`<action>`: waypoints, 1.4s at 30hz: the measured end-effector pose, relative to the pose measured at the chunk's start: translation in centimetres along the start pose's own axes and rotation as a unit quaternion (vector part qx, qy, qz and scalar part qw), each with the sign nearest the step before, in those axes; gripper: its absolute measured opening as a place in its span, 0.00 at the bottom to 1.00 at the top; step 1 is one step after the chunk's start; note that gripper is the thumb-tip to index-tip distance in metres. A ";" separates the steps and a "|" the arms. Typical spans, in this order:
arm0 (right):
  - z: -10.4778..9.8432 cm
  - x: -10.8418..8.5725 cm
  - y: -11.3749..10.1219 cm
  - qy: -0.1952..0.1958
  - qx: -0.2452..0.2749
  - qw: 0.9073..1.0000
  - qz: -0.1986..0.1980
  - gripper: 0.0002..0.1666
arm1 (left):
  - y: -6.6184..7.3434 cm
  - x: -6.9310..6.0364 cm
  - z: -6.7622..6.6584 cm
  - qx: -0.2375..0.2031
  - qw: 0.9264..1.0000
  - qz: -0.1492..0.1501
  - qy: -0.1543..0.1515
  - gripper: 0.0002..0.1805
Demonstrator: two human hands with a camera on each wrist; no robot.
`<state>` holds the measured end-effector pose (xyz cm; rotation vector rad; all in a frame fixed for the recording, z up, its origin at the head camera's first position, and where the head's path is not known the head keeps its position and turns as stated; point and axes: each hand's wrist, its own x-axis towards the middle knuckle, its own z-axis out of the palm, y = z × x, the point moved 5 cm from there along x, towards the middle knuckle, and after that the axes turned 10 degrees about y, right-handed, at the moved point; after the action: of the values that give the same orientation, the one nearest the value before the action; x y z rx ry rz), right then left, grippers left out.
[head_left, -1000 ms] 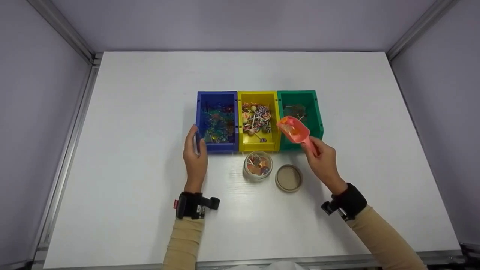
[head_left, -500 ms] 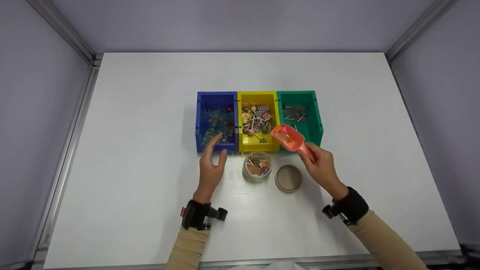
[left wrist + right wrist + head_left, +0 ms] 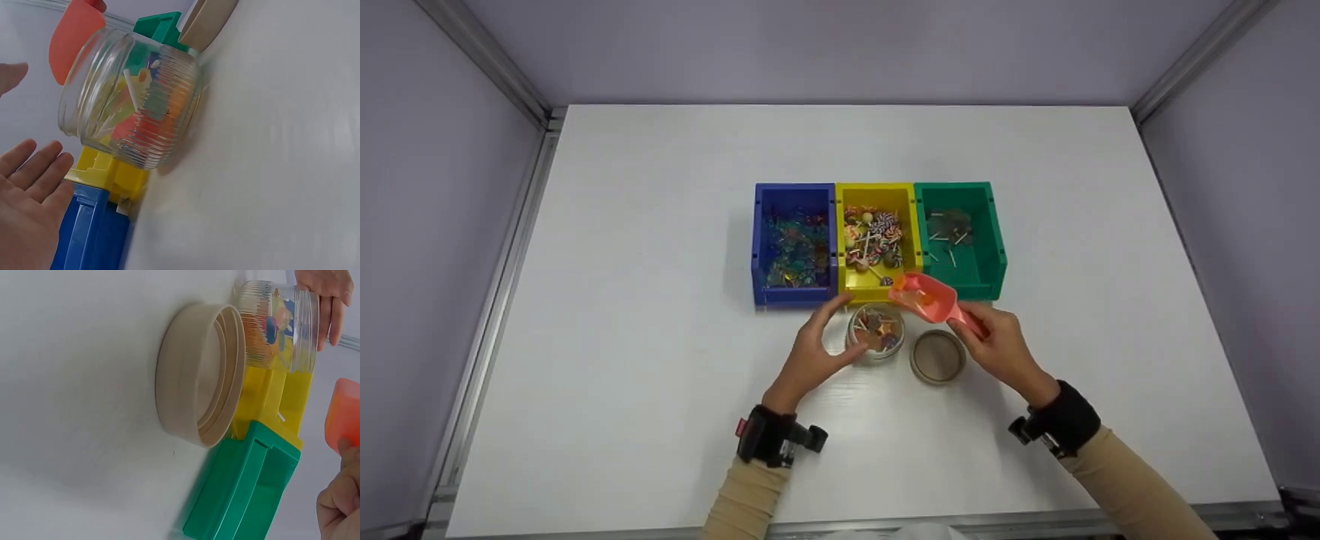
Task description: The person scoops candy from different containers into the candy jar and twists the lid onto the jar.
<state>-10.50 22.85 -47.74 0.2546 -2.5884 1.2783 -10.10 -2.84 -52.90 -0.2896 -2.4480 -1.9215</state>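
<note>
A clear glass jar (image 3: 875,332) holding mixed candies stands in front of the yellow bin (image 3: 879,295). Beside its left side is my left hand (image 3: 811,360), thumb and fingers spread; in the left wrist view a gap shows between that hand (image 3: 31,197) and the jar (image 3: 135,101). My right hand (image 3: 1003,349) grips the handle of a pink scoop (image 3: 937,300) carrying orange and clear pieces, its front edge just behind and right of the jar's mouth. In the right wrist view the fingers of the right hand (image 3: 343,495) curl at the scoop (image 3: 344,413).
A round beige lid (image 3: 937,357) lies right of the jar, hollow side up. The blue bin (image 3: 795,297) with shiny translucent pieces and the green bin (image 3: 997,255) with small sticks flank the yellow one, which holds swirled lollipops. Walls stand around the white table (image 3: 607,315).
My left hand has left the blue bin's side and moved right and nearer, up to the jar. The scoop in my right hand has come left and nearer, from the green bin towards the jar.
</note>
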 end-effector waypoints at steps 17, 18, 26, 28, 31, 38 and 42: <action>-0.1 -1.4 -0.5 -0.067 -0.011 0.996 -0.055 0.17 | -1.0 0.3 2.2 0.041 0.997 -0.037 -0.049 0.50; -0.1 -1.4 -0.5 -0.068 -0.014 0.996 -0.059 0.17 | -1.0 0.4 2.3 0.040 0.997 -0.038 -0.049 0.50; -0.4 -1.4 -1.4 -0.097 -0.034 0.992 -0.079 0.16 | -1.5 0.5 2.7 0.026 0.996 -0.070 -0.044 0.49; -0.5 -1.3 -1.5 -0.105 -0.048 0.990 -0.078 0.16 | -1.6 0.6 2.7 0.024 0.996 -0.074 -0.041 0.49; -0.7 -1.1 -1.7 -0.117 -0.067 0.988 -0.073 0.15 | -1.6 0.6 2.7 0.023 0.996 -0.078 -0.039 0.49; -0.9 -0.8 -2.4 -0.138 -0.102 0.981 -0.092 0.13 | -1.4 0.7 2.6 0.016 0.996 -0.080 -0.032 0.48; -0.9 -0.5 -2.9 -0.162 -0.126 0.973 -0.105 0.13 | -1.5 0.6 2.6 0.008 0.996 -0.080 -0.028 0.47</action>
<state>-9.15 21.86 -45.20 0.7196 -2.8595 0.8867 -10.68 -0.57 -54.89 -0.1527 -2.5954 -1.9776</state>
